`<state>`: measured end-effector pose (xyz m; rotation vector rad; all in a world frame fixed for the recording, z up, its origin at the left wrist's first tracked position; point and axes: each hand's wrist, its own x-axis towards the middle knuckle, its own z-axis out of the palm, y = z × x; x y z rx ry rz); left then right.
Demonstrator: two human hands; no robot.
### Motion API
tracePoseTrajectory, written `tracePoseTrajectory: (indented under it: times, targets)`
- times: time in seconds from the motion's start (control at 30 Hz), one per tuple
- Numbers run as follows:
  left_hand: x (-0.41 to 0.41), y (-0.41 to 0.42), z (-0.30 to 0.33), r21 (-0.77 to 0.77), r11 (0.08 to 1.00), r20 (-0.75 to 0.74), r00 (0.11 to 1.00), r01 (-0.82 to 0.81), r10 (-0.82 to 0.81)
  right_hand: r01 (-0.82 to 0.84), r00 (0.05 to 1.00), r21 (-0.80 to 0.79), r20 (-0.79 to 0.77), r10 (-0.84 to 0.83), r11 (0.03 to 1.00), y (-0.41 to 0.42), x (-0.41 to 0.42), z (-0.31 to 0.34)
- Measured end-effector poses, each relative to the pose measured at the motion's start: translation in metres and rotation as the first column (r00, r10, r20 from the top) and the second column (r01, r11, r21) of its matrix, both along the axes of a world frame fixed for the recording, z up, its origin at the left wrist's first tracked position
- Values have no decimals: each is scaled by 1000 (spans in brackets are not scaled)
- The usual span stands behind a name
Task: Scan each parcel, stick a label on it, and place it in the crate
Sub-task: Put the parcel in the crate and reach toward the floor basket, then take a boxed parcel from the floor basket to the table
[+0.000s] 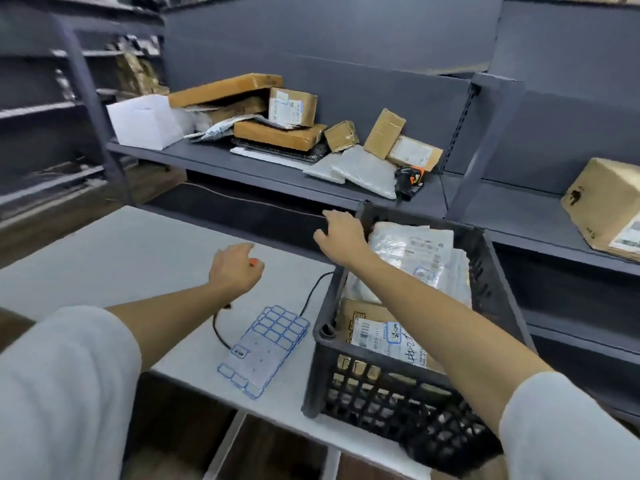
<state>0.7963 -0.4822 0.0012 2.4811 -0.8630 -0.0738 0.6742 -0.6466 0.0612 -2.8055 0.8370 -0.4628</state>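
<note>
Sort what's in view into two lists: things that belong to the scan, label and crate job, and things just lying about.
Job:
- crate, parcels already inside
- unprocessed parcels on shelf
- label sheet
- scanner on the shelf
- left hand, gripping something with an orange tip
- right hand, at the crate's far corner

Lying about:
- black cable
- white table
- side box

dim, cool, even indoor light, soft shadows. strong motion blur on far-left shelving (52,109); wide-angle bending at edges; near sleeves soft, centre fairly sharp.
</note>
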Motion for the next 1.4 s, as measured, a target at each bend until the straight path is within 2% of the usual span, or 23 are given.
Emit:
tracePoseTrajectory:
  times: [0.17,0.4,0.57,0.97,1.13,1.4]
  targets:
    - [15,76,-19,166,978,-14,991,-129,133,-245,965,51,-79,248,968,78,55,-12]
    - [30,194,-44,205,937,-89,948,-282,305,-495,820,67,-295,491,866,179,111,-58]
    - [41,277,-57,212,907,-100,915,-363,390,-592,699,110,-425,576,799,255,147,-93]
    - [60,453,-118,340,821,-222,809,-458,544,-665,512,230,-553,657,711,415,206,-168]
    - [60,497,-139,371,791,-245,770,-487,589,-703,393,289,-605,693,650,458,216,-193]
    - [80,531,-171,387,729,-333,652,-565,681,-691,230,382,-688,688,613,492,263,-227]
